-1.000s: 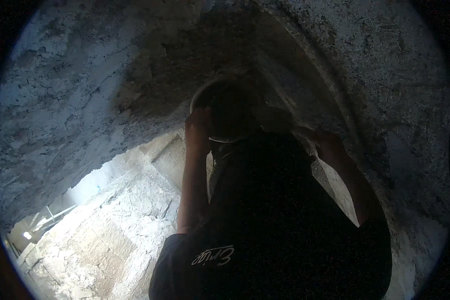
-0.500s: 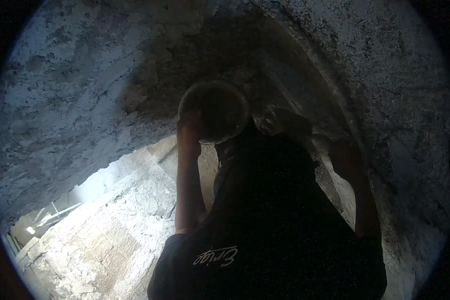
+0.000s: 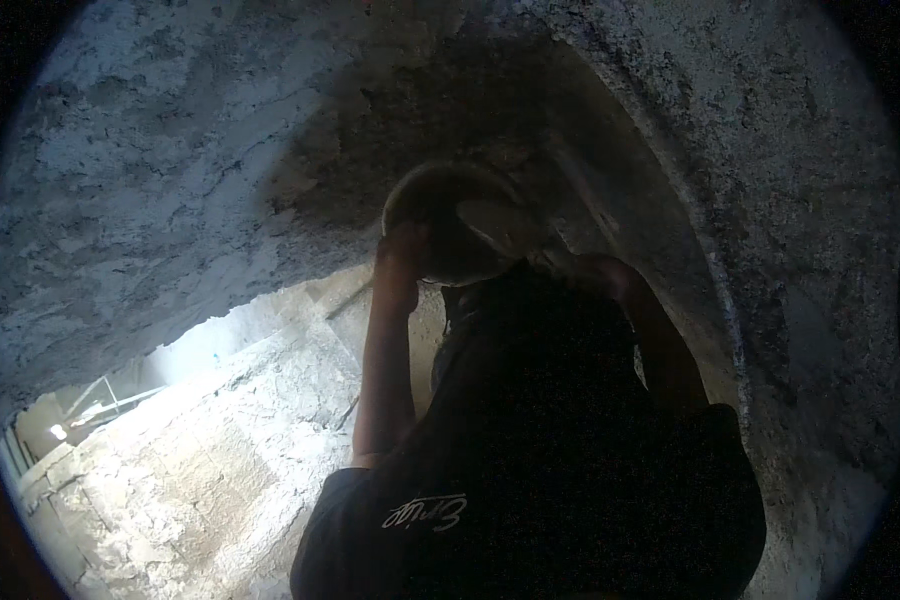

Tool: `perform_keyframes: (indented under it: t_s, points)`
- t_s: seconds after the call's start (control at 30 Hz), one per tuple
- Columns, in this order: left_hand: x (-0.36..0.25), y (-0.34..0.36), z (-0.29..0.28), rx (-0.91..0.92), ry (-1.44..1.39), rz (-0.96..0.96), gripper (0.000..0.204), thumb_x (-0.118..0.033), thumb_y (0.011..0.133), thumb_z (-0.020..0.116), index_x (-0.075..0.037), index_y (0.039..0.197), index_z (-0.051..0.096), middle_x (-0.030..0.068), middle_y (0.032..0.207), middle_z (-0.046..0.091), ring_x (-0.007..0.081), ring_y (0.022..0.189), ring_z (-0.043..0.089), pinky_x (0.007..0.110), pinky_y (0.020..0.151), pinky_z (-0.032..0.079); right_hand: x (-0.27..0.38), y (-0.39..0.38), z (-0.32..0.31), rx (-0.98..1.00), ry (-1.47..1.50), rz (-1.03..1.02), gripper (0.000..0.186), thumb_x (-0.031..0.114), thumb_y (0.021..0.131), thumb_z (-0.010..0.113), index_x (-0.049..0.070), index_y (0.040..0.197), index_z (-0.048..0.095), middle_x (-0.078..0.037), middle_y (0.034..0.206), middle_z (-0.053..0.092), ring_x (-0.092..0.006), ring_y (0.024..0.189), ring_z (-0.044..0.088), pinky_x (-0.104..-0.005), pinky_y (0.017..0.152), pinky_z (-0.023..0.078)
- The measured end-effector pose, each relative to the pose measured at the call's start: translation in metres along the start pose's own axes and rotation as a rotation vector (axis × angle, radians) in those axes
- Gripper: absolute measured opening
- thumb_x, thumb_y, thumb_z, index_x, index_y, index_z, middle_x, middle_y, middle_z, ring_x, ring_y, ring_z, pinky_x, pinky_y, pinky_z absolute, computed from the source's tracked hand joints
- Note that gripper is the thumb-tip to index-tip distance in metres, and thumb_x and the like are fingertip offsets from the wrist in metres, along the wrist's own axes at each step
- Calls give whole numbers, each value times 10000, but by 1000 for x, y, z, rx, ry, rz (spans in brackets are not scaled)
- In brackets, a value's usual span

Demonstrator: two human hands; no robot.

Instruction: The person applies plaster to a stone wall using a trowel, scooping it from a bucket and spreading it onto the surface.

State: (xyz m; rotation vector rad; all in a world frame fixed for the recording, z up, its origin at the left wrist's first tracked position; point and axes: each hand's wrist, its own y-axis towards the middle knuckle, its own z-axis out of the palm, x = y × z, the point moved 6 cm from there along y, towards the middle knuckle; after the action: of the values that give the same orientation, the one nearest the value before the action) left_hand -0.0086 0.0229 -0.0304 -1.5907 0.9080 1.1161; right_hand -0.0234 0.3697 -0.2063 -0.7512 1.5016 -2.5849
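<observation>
Item one: round, dark bowl with a thin pale rim point(image 3: 432, 208), material too shadowed to tell, held before the person's dark short-sleeved shirt point(image 3: 550, 430); its mouth is turned up toward the head, and being circular it has no long axis. Item two: flat, pale, round-ended blade tool point(image 3: 487, 222), lying across the bowl's right half; long axis slanting, tip toward the person's left and slightly away, handle end toward the right. Left hand point(image 3: 402, 262): clamped on the bowl's near-left rim. Right hand point(image 3: 607, 274): apparently closed round the tool's handle, fingers lost in gloom. Progress, by my judgement: work under way, the blade already over the bowl, neither item set down; contents, and so the amount done or left, cannot be told. Surroundings, outward: rough, patchy grey wall point(image 3: 140, 190) at left, with a dark shadow beyond the bowl; pale, curved raised ridge point(image 3: 692, 195) at right; brightly lit, cracked whitish surface point(image 3: 200, 470) at lower left; thin pale bars point(image 3: 120, 404) near the far-left edge.
</observation>
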Motion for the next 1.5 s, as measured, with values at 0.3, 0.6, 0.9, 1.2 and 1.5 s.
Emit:
perform_keyframes:
  t_s: [0.3,0.6,0.9,1.2,1.5]
  points:
    - [-7,-10,7,-140,57,46,176,-162,884,520,-45,753,524,-26,648,451,89,579,429,285,502,342,60,2,48,-138,-886,-640,591,387,792,659,-7,1211,520,-181,1106,616,-304,1003,601,-385,871,458]
    - [-18,-12,-12,-139,671,340,99,-33,717,585,-16,810,557,106,700,535,166,645,501,305,596,424,36,18,17,-176,-1507,-277,426,426,834,603,84,1085,638,-146,928,663,-293,858,639,-402,791,492]
    - [10,0,-22,-258,194,65,60,-70,823,538,-19,802,562,-8,671,448,118,612,442,241,548,385,1,-6,-41,-254,-1119,-327,310,156,789,646,38,1076,641,-189,1006,652,-260,930,632,-360,801,486]
    - [-25,-15,2,-232,471,491,196,-173,901,468,-79,770,579,-12,663,460,94,535,431,237,497,363,-46,-49,-83,-504,-1374,-122,499,267,773,635,117,1239,540,-194,1069,612,-330,970,609,-420,838,476]
    - [-40,-5,40,-88,374,466,243,-166,880,504,-141,649,432,-37,567,373,84,485,331,271,461,246,76,-88,25,-716,-964,-680,330,135,825,620,-2,1099,497,-228,1003,579,-371,930,592,-431,755,483]
